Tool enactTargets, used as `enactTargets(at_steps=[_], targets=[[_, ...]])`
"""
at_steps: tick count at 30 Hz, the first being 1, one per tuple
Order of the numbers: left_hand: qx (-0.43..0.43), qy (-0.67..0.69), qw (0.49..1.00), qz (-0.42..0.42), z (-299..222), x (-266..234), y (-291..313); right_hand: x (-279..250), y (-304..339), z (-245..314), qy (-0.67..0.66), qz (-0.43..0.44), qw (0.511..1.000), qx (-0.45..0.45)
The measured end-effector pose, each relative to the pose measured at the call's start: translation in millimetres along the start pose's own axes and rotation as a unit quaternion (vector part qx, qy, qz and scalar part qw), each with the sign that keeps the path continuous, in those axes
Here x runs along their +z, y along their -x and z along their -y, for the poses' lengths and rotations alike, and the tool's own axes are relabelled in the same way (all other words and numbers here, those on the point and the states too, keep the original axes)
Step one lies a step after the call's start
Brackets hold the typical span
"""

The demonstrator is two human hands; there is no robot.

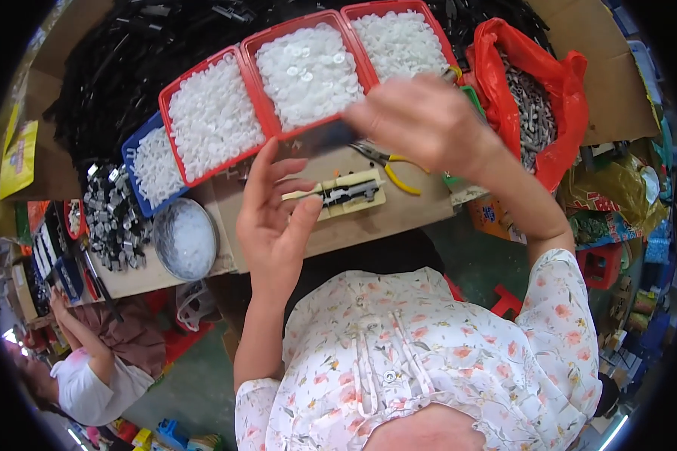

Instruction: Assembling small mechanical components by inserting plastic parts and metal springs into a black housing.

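Along the far left, a co-worker (101, 383) in a white top is reaching toward the desk (353, 233). Black parts (105, 83) are heaping up behind, with small metallic pieces (116, 218) lying nearer. A blue tray (132, 140) and a metal bowl (215, 244) are holding white pieces, and three red trays (250, 86) of white pieces are curving rightward. The left hand (274, 222) is hovering with its grip apart, its thumb overlapping a cream block (377, 198), which is lying mid-desk and carrying a black-and-grey part (351, 191). Blurring above, the right hand (429, 124) is passing over the desk; whether its grip is closing on anything, I cannot tell. Yellow-handled pliers (403, 181) are resting beside the block. Green floor (470, 252) is showing below. Rightmost, a red bag (572, 98) is holding grey pieces (530, 113), and a red stool (600, 267) is standing beyond.
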State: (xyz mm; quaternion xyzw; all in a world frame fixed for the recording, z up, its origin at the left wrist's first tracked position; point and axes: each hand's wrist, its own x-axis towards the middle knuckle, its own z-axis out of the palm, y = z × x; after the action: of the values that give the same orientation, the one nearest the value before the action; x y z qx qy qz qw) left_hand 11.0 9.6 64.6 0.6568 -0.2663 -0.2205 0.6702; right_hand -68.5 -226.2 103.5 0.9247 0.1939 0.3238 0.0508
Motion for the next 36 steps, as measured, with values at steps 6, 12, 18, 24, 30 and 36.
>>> enactTargets(at_steps=[6, 12, 18, 24, 30, 36], targets=[[-0.054, 0.161, 0.985, -0.005, 5.2, 7.2, 13.7, 11.1, 5.3, 58.0, -0.07, 0.043, 0.996, 0.043], [-0.067, 0.206, 0.975, 0.039, 21.2, -10.7, 27.5, 2.7, 18.3, 60.4, -0.291, 0.088, 0.939, 0.161], [0.048, -0.029, 0.997, -0.048, 23.8, -26.1, 30.1, 11.6, 33.7, 68.8, -0.268, 0.125, 0.937, 0.186], [0.067, -0.145, 0.983, -0.089, 35.9, -53.4, 34.2, 26.2, 35.9, 80.6, -0.221, 0.19, 0.933, 0.211], [0.073, -0.164, 0.979, -0.092, 36.4, -49.8, 38.1, 37.0, 33.3, 82.1, -0.237, 0.191, 0.932, 0.194], [0.088, -0.22, 0.968, -0.08, 39.4, -44.1, 36.1, 41.3, 29.7, 79.4, -0.226, 0.23, 0.926, 0.196]])
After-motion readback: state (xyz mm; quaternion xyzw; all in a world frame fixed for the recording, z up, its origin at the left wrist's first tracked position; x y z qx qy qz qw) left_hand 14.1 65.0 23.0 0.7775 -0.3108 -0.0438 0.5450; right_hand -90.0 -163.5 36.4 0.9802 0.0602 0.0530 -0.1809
